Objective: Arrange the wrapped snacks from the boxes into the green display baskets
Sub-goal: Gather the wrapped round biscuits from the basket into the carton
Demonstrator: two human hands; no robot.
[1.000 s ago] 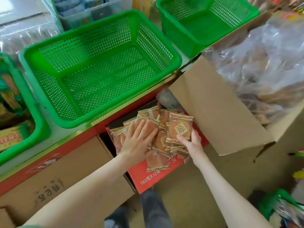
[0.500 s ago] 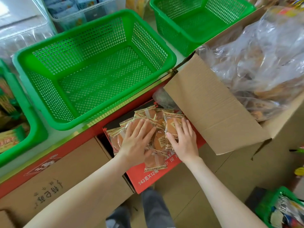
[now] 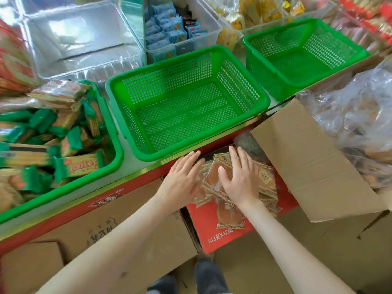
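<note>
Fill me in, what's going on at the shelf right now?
A person works at an open red box below the shelf, with the left hand and right hand laid on a pile of wrapped snacks in it, fingers straight. Nothing is lifted yet. The green basket just above is empty, as is the right basket; the left basket holds green-wrapped packs.

Three baskets sit in a row on the shelf (image 3: 129, 164): L basket (image 3: 114, 132) w/ packets (image 3: 63, 141) in it, mid basket (image 3: 169, 77), R basket (image 3: 297, 39). Clear bins (image 3: 84, 45) stand behind them. In front of and below the shelf edge is the snack box (image 3: 222, 238) w/ wrapped snacks (image 3: 214, 177) inside. The left hand (image 3: 182, 179) and right hand (image 3: 241, 181) lie flat on them, side by side. Right of the snack box is a big carton (image 3: 307, 162) w/ bagged goods (image 3: 360, 115) in it; left of it, another carton (image 3: 127, 225).
</note>
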